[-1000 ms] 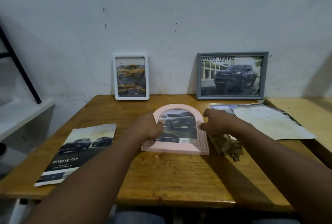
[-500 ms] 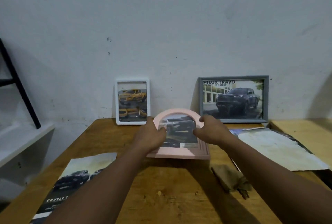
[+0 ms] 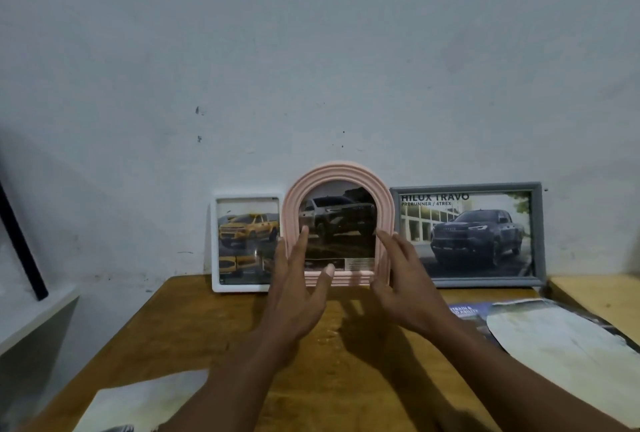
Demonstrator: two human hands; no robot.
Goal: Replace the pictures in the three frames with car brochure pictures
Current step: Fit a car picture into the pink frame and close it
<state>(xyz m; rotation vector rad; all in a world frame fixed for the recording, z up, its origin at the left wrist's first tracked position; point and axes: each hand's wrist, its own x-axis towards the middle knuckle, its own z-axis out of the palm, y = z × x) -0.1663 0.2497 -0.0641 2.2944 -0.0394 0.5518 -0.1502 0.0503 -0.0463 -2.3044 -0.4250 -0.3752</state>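
From the head camera, a pink arched frame [image 3: 337, 171] stood upright at the back edge of a wooden table [image 3: 194, 331], leaning on a pale wall [image 3: 311, 50]. It held a picture of a dark pickup truck. It sat between a white frame [image 3: 246, 197] on its left, showing a yellow truck, and a wider grey frame [image 3: 538, 234] on its right, showing a dark truck under the words "HILUX TRAVO". All three frames were close side by side.

The left hand [image 3: 298, 289] was raised before the pink frame's left side, fingers straight and spread and gripping nothing. The right hand [image 3: 405, 287] was at the frame's right side, fingers also straight and loose. Whether the fingertips touched the frame could not be told.

Loose brochure pages [image 3: 554, 334] lay on the table to the right, and another sheet [image 3: 145, 404] lay near the front left corner.
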